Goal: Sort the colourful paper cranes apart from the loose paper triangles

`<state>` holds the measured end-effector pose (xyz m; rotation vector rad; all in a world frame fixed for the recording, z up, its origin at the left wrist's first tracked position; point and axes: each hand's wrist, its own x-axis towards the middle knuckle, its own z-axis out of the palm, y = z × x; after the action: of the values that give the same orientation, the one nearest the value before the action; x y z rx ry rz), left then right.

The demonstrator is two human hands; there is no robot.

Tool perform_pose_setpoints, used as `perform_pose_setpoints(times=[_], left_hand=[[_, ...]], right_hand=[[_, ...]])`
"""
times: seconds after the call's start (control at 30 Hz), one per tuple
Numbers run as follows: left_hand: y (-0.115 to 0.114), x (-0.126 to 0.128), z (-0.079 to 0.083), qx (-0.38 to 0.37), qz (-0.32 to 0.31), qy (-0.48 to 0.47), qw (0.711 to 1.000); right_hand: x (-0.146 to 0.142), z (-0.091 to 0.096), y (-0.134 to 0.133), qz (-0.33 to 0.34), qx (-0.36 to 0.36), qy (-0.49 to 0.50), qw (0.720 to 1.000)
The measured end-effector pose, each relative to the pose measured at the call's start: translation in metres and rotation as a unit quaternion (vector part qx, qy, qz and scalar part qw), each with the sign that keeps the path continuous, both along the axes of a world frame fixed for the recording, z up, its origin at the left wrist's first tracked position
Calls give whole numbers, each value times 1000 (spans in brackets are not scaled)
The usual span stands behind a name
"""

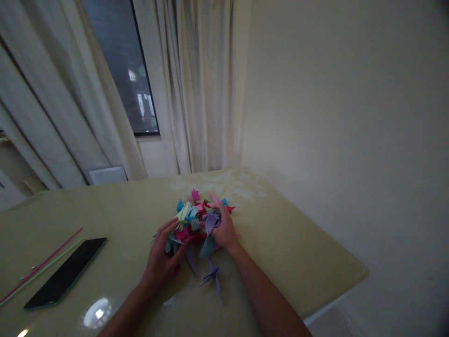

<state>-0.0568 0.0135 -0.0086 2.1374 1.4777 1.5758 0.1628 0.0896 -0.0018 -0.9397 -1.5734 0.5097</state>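
A pile of folded paper cranes [192,223] in pink, red, blue, green and purple lies on the table in front of me. My left hand [163,255] curves round the pile's near left side, thumb and fingers pressed against the paper. From the right, my right hand [226,229] wraps its fingers about the cranes, with a purple crane [211,221] by its fingers. Parts of the pile are hidden behind both hands. Between my forearms, a single purple-blue crane [212,276] lies apart from the heap.
On the left lie a dark phone [66,272], a pink thin stick [49,258] and a light green one [45,268]. The table [287,248] has a glossy yellowish cover and meets the wall [343,117] on the right. Curtains [206,93] hang behind it.
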Motion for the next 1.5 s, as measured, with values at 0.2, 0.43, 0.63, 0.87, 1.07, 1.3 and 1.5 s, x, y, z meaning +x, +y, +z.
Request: perform_pose_setpoints(times=[0.2,0.43,0.63,0.87,1.07,1.3,1.5], left_hand=[[-1,-1,0,-19,-8,1,1000],[1,-5,-4,17,-41,68,997],[-9,-3,0,19,-73,163,984],[-37,27,15,99,-150,389,904],[-46,63,8,111,-228,448,857],[-26,52,-13,157,-133,359,910],[-15,24,-15,91,11,332,939]], right_hand=[[8,2,8,-41,-56,110,992],[21,-3,22,-71,-90,140,984],[18,-16,28,-79,-113,170,976],[19,-27,35,-96,-121,167,974],[17,-29,31,-100,-91,80,988],[20,-25,27,-105,-85,38,990],[22,-18,26,-93,-103,43,989]])
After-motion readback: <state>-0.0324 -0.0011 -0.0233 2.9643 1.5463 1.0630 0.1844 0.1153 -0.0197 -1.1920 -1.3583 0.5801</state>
